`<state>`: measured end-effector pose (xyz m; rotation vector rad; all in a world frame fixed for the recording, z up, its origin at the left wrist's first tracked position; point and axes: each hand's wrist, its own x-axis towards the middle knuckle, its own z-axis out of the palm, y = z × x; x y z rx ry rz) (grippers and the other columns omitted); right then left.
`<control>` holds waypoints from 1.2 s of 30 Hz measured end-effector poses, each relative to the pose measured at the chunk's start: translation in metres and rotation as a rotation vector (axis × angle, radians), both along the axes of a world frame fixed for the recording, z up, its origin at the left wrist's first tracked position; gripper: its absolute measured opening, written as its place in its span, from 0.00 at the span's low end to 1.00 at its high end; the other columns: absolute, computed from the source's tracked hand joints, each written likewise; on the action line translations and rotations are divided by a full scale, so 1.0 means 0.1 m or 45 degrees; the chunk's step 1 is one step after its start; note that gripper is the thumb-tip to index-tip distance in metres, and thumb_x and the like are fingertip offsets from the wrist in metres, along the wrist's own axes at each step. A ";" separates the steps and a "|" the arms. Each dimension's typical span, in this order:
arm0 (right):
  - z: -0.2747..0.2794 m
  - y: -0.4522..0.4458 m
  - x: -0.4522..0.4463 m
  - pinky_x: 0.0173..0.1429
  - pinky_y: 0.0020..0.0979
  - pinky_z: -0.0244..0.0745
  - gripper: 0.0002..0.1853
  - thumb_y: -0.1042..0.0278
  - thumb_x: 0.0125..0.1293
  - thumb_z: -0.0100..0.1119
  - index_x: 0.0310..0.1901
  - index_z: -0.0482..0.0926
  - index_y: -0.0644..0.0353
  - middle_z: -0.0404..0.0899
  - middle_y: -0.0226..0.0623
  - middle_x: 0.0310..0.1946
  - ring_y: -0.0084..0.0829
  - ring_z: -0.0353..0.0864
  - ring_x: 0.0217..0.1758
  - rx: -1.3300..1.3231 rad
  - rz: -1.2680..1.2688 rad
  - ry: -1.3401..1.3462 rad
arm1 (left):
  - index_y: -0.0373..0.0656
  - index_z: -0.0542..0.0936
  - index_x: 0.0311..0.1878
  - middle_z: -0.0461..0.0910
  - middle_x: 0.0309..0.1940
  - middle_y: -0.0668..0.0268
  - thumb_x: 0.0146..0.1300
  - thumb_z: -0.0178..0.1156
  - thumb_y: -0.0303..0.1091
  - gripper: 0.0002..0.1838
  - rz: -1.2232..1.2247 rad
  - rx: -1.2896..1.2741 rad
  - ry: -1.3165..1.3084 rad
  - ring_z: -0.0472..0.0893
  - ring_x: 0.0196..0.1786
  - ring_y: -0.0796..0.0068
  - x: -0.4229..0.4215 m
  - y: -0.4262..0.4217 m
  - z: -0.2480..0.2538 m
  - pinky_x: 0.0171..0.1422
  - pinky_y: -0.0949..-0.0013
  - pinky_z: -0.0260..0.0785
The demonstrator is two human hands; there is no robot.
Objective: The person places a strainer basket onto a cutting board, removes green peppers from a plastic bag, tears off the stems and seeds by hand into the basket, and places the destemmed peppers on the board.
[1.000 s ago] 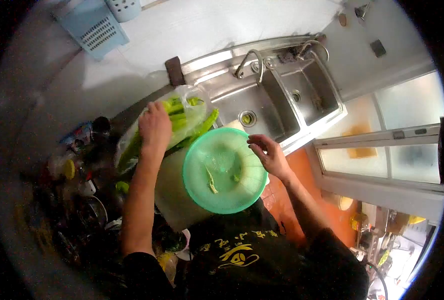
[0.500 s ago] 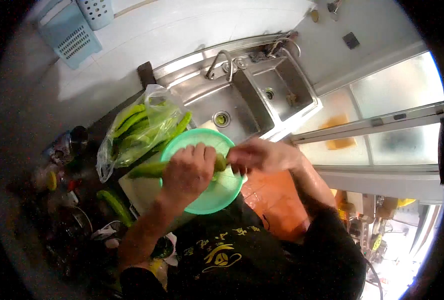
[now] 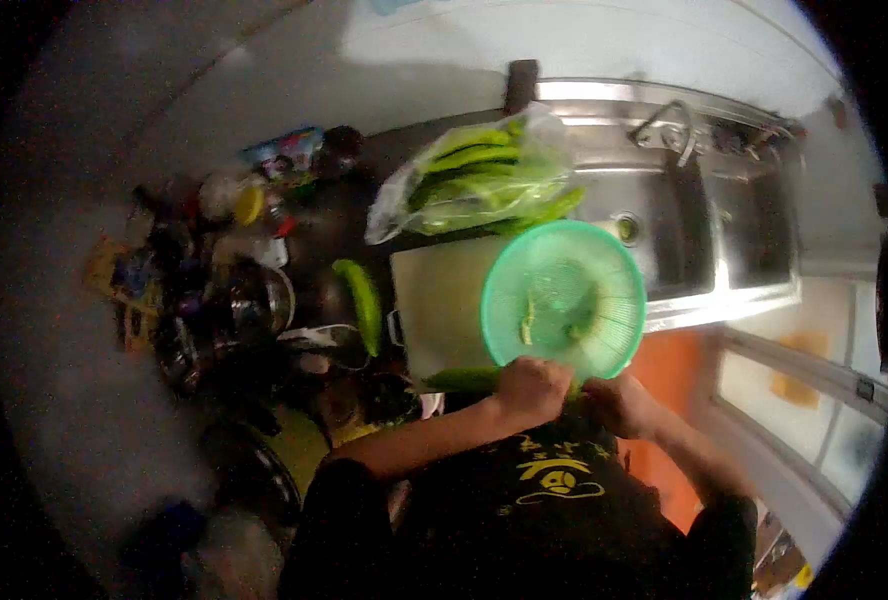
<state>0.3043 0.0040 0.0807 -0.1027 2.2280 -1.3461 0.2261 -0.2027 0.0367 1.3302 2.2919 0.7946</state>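
My left hand (image 3: 534, 390) is closed round a long green pepper (image 3: 461, 379), whose end sticks out to the left over the cutting board (image 3: 444, 295). Close on its right, my right hand (image 3: 619, 403) is closed at the pepper's other end, at the near rim of a green mesh basket (image 3: 614, 255). What its fingers pinch is too blurred to tell. Small green scraps (image 3: 528, 318) lie in the basket. Behind it, a clear plastic bag (image 3: 394, 205) holds several green peppers. Another green pepper (image 3: 361, 305) lies left of the board.
A double steel sink (image 3: 654, 225) with a curved faucet (image 3: 686, 140) stands at the back right. Pans (image 3: 276, 300), a jar with a yellow lid (image 3: 249, 205) and other items crowd the dark counter at the left. An orange floor (image 3: 669, 365) shows at the right.
The view has swung, shifting the scene rightward. My left hand has come from the bag with a pepper. Both hands, over the basket half a second ago, are now at its near rim.
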 end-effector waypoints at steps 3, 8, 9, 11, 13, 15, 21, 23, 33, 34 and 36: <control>0.00 -0.07 -0.08 0.42 0.43 0.75 0.06 0.72 0.63 0.59 0.41 0.80 0.62 0.80 0.53 0.32 0.48 0.79 0.35 0.057 0.013 -0.151 | 0.40 0.77 0.31 0.81 0.25 0.52 0.51 0.58 0.30 0.05 0.065 -0.026 -0.012 0.84 0.29 0.49 0.02 -0.02 -0.12 0.34 0.49 0.76; -0.41 -0.04 -0.04 0.46 0.39 0.76 0.10 0.68 0.62 0.62 0.43 0.83 0.62 0.84 0.51 0.35 0.37 0.80 0.36 0.166 0.108 -0.223 | 0.42 0.78 0.31 0.81 0.25 0.53 0.53 0.59 0.31 0.04 0.118 -0.075 -0.052 0.84 0.29 0.48 -0.05 0.06 -0.09 0.34 0.48 0.76; -0.43 -0.08 -0.03 0.45 0.41 0.76 0.09 0.69 0.64 0.61 0.43 0.83 0.62 0.83 0.51 0.34 0.38 0.81 0.35 0.080 0.108 -0.184 | 0.42 0.77 0.31 0.81 0.25 0.53 0.53 0.59 0.31 0.04 0.097 -0.102 -0.027 0.84 0.29 0.48 0.00 0.07 -0.15 0.34 0.48 0.76; -0.50 -0.06 -0.09 0.43 0.42 0.77 0.08 0.70 0.66 0.59 0.43 0.82 0.62 0.82 0.50 0.33 0.40 0.81 0.34 0.010 0.073 -0.134 | 0.42 0.77 0.33 0.81 0.25 0.53 0.54 0.60 0.31 0.05 0.107 -0.057 -0.014 0.84 0.29 0.48 0.04 0.13 -0.38 0.33 0.48 0.76; -0.76 -0.02 -0.09 0.42 0.43 0.77 0.08 0.70 0.69 0.57 0.43 0.82 0.62 0.83 0.48 0.32 0.40 0.81 0.34 0.075 -0.003 -0.133 | 0.42 0.78 0.32 0.82 0.25 0.54 0.60 0.59 0.30 0.03 0.190 -0.243 -0.185 0.85 0.30 0.50 -0.14 0.20 -0.20 0.32 0.50 0.77; -0.36 0.09 -0.47 0.42 0.40 0.75 0.11 0.64 0.74 0.55 0.43 0.82 0.63 0.84 0.46 0.33 0.40 0.81 0.34 -0.018 -0.059 -0.021 | 0.42 0.78 0.36 0.83 0.27 0.53 0.63 0.56 0.30 0.03 0.165 -0.254 0.022 0.86 0.31 0.51 -0.42 0.13 -0.33 0.33 0.51 0.78; -0.61 0.55 -0.47 0.44 0.48 0.77 0.14 0.57 0.73 0.56 0.44 0.83 0.60 0.85 0.50 0.36 0.54 0.83 0.39 0.259 -0.110 0.058 | 0.38 0.77 0.42 0.82 0.26 0.56 0.59 0.58 0.25 0.08 0.140 -0.419 0.382 0.85 0.30 0.54 -0.77 -0.05 -0.59 0.34 0.55 0.78; -0.90 0.54 -0.37 0.45 0.50 0.78 0.16 0.56 0.71 0.58 0.50 0.82 0.58 0.85 0.50 0.39 0.55 0.84 0.40 0.433 -0.086 0.168 | 0.37 0.77 0.43 0.82 0.27 0.56 0.60 0.58 0.26 0.08 0.168 -0.479 0.385 0.85 0.30 0.54 -0.81 0.04 -0.43 0.34 0.55 0.78; -1.24 0.41 -0.05 0.59 0.46 0.77 0.21 0.61 0.68 0.63 0.58 0.77 0.64 0.79 0.54 0.54 0.55 0.80 0.55 0.409 -0.456 0.197 | 0.42 0.78 0.45 0.83 0.31 0.59 0.64 0.58 0.34 0.09 0.118 -0.795 0.380 0.86 0.29 0.61 -0.32 0.36 -0.92 0.29 0.55 0.76; -1.28 0.38 -0.08 0.56 0.46 0.78 0.20 0.62 0.68 0.63 0.57 0.77 0.64 0.79 0.55 0.52 0.53 0.82 0.51 0.407 -0.437 0.144 | 0.43 0.78 0.44 0.83 0.31 0.60 0.64 0.58 0.34 0.08 0.042 -0.938 0.437 0.86 0.29 0.62 -0.36 0.51 -1.15 0.28 0.56 0.76; -1.08 0.30 -0.12 0.54 0.44 0.79 0.20 0.64 0.68 0.65 0.57 0.77 0.63 0.80 0.53 0.52 0.50 0.83 0.50 0.368 -0.436 0.218 | 0.44 0.78 0.44 0.84 0.31 0.59 0.62 0.59 0.34 0.09 0.062 -0.826 0.520 0.86 0.30 0.64 -0.37 0.72 -0.93 0.29 0.55 0.76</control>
